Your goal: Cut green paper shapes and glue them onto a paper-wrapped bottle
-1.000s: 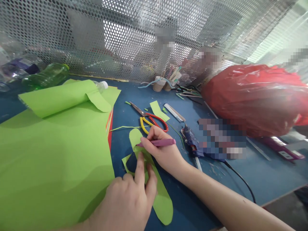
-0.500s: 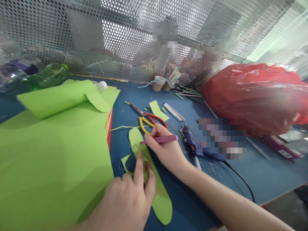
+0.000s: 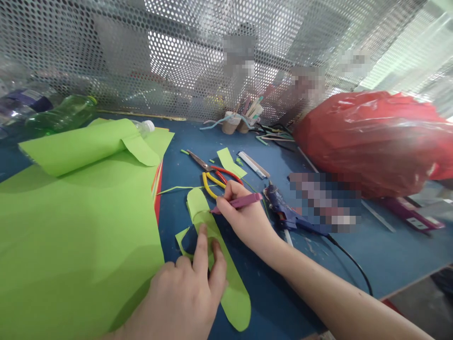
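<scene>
A long green paper strip (image 3: 235,295) with rounded ends lies on the blue table. My left hand (image 3: 187,283) presses it down with outstretched fingers. In my right hand (image 3: 240,212) is a purple marker (image 3: 247,200), pinched between thumb and fingers. Its tip rests at the strip's right edge, where a faint curved line crosses the paper. A green paper offcut (image 3: 182,240) with a curved cutout sits beside the strip, partly under my left hand. Just beyond my right hand are open scissors (image 3: 207,167) with red and yellow handles.
Large green sheets (image 3: 78,226) cover the left side, with a green-wrapped bottle (image 3: 81,144) on top. A blue glue gun (image 3: 283,208) and its cord lie to the right. A red plastic bag (image 3: 375,141) bulges behind it. Cups of sticks (image 3: 231,123) stand by the perforated metal screen (image 3: 184,52).
The marker tip has moved right across the strip to its edge, and the curved line now reaches further. My left hand stays pressed in place.
</scene>
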Motion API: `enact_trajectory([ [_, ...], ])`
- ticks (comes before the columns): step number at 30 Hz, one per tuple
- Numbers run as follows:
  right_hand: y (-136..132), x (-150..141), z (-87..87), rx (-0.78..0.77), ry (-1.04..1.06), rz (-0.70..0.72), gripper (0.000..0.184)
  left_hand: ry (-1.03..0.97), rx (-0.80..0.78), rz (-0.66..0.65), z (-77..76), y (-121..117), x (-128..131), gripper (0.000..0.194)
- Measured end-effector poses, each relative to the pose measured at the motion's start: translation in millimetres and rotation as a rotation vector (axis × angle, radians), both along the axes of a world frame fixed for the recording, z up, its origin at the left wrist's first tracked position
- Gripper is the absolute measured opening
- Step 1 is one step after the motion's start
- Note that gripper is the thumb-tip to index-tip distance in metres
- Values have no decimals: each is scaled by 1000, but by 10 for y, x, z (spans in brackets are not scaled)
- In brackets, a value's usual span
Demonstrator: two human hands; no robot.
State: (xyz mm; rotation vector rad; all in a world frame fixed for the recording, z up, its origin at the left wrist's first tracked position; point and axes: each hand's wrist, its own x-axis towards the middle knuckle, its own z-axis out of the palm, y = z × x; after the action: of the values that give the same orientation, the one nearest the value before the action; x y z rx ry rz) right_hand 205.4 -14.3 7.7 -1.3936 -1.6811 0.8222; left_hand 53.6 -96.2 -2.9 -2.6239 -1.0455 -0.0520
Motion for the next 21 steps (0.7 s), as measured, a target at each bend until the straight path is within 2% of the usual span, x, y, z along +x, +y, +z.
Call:
enact_trajectory([
  [7,10,16,-9,-6,19,-2,22,-27,16,5,-35,4,7,40],
  [17,29,28,-15,-13,15,7,23,-36,12,6,-5,-15,3,41],
  [21,5,15,26,-13,133,-48,25,-33,13,14,-7,-19,2,42],
])
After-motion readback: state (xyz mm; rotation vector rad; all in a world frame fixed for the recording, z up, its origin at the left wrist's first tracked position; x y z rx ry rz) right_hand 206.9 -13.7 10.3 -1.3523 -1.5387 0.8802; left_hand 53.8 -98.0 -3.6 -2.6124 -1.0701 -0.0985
